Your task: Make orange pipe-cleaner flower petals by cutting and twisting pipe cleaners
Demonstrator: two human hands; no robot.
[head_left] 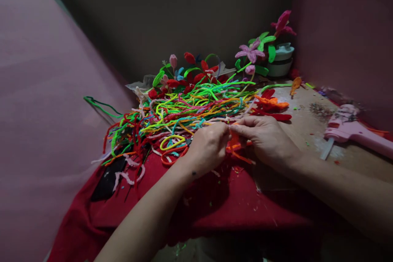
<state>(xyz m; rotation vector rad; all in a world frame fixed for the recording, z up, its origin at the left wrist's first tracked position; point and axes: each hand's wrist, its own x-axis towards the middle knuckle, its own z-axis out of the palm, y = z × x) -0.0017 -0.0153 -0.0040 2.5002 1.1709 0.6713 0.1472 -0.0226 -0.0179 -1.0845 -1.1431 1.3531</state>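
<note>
An orange pipe-cleaner piece (pixel 236 143) is pinched between both hands above the front of the red cloth (pixel 221 208). My left hand (pixel 208 143) has its fingers curled at the piece's left side, the fingertips mostly hidden. My right hand (pixel 264 137) grips it from the right with thumb and forefinger, close to the left fingertips. Loose orange strands hang below the fingers. Scissors with yellow and orange handles (pixel 173 144) lie just left of my left hand. Behind both hands spreads a heap of many-coloured pipe cleaners (pixel 196 106).
Red and orange petal shapes (pixel 270 102) lie behind my right hand. A pink glue gun (pixel 353 129) rests on a board (pixel 307 147) at the right. Fuzzy flowers (pixel 250 52) and a small pot (pixel 281 63) stand at the back. A dark flat object (pixel 109 180) lies at the left.
</note>
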